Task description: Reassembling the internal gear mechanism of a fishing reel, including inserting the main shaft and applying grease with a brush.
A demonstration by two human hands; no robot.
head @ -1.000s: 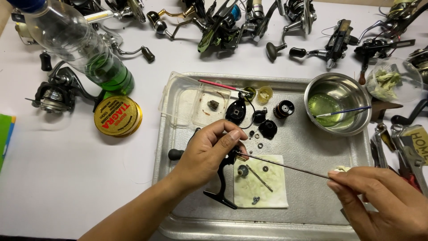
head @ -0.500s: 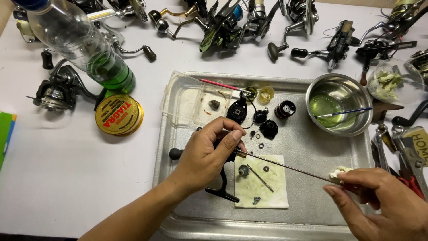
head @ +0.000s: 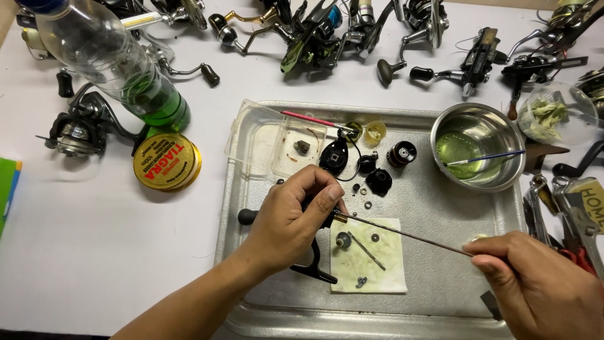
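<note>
Over the metal tray, my left hand clamps the black reel body; my right hand pinches the thin rod, its long axis running left into the body.

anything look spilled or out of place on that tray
Nothing looks spilled. The greenish liquid stays inside the steel bowl, a thin brush lying across it. Small reel parts lie loose on the stained paper towel and the metal tray.

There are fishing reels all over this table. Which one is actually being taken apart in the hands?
The black reel body on the metal tray, gripped by the left hand. The right hand holds a thin rod at it; the other reels lie untouched off the tray.
</note>
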